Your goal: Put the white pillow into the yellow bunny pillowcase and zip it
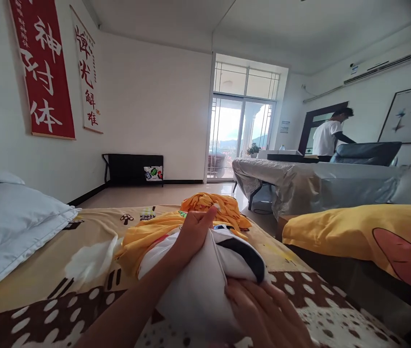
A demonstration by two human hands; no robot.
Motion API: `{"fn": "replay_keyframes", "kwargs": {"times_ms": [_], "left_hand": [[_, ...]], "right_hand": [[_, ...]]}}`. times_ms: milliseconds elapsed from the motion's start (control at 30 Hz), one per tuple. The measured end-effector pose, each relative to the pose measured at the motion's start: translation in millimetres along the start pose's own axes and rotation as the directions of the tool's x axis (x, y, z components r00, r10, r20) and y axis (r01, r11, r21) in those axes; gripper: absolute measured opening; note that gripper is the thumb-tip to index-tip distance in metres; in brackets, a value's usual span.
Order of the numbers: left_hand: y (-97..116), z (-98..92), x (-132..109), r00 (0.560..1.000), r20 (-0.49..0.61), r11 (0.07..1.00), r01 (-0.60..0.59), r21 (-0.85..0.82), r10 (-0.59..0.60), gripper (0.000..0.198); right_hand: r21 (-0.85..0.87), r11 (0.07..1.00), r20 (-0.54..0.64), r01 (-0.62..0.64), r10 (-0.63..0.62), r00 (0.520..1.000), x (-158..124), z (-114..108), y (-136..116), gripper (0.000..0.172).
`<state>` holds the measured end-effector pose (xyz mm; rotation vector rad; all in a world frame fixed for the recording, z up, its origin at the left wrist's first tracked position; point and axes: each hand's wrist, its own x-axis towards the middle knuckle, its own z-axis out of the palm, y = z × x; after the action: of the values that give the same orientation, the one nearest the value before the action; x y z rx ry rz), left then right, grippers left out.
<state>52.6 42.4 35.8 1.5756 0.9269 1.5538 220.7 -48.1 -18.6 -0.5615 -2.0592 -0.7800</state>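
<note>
A plump white pillow [198, 295] with a black band stands squeezed between my two hands on the patterned blanket [92, 270]. My left hand [196, 229] is closed on the top of the pillow, its thumb uppermost. Lower down at the pillow's right side, my right hand [266, 309] grips the white fabric near a seam; part of its fingers is hidden. Just beyond the pillow lies a bunched yellow cloth [208, 200], some of it spreading to the left behind my left wrist.
White pillows [20, 222] lie at the left. A yellow pillow [335, 227] with a carrot print rests at the right. Further back are a plastic-covered table [299, 183], a dark chair [366, 153], a low black frame [129, 169] and a person [326, 137] in a white shirt.
</note>
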Motion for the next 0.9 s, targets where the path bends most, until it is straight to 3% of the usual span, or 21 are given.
{"fn": "replay_keyframes", "kwargs": {"times_ms": [133, 300, 400, 533, 633, 700, 800, 900], "left_hand": [[-13, -7.0, 5, 0.998, -0.062, 0.992, 0.005, 0.129, 0.003, 0.062], [-33, -13.8, 23, 0.993, -0.114, 0.982, 0.027, 0.185, -0.005, 0.064], [-43, -9.1, 32, 0.991, -0.136, 0.98, 0.042, 0.195, -0.016, 0.064], [-71, 6.6, 30, 0.986, -0.158, 0.974, 0.091, 0.209, -0.058, 0.067], [-90, 16.1, 21, 0.984, -0.152, 0.971, 0.119, 0.206, -0.088, 0.069], [-91, 18.5, 15, 0.984, -0.155, 0.974, 0.114, 0.196, -0.084, 0.069], [-70, 19.0, 11, 0.989, -0.137, 0.979, 0.074, 0.192, -0.048, 0.069], [-30, 19.0, 10, 0.993, -0.119, 0.983, 0.017, 0.184, 0.005, 0.069]], "right_hand": [[0.045, 0.992, 0.049, -0.117, 0.115, 0.992, -3, 30, 6, 0.048], [0.089, 0.965, 0.236, -0.247, 0.22, 0.946, -13, 58, 14, 0.048], [0.061, 0.966, 0.35, -0.251, 0.215, 0.912, -28, 70, 19, 0.038], [0.036, 0.985, 0.494, -0.166, 0.127, 0.86, -62, 89, 17, 0.038], [0.066, 0.99, 0.446, -0.125, 0.083, 0.891, -84, 93, 14, 0.042], [0.096, 0.988, 0.337, -0.123, 0.084, 0.938, -91, 86, 14, 0.04], [0.11, 0.991, 0.114, -0.071, 0.059, 0.992, -86, 67, 18, 0.033], [0.085, 0.995, -0.067, 0.057, -0.051, 0.996, -66, 49, 17, 0.027]]}}
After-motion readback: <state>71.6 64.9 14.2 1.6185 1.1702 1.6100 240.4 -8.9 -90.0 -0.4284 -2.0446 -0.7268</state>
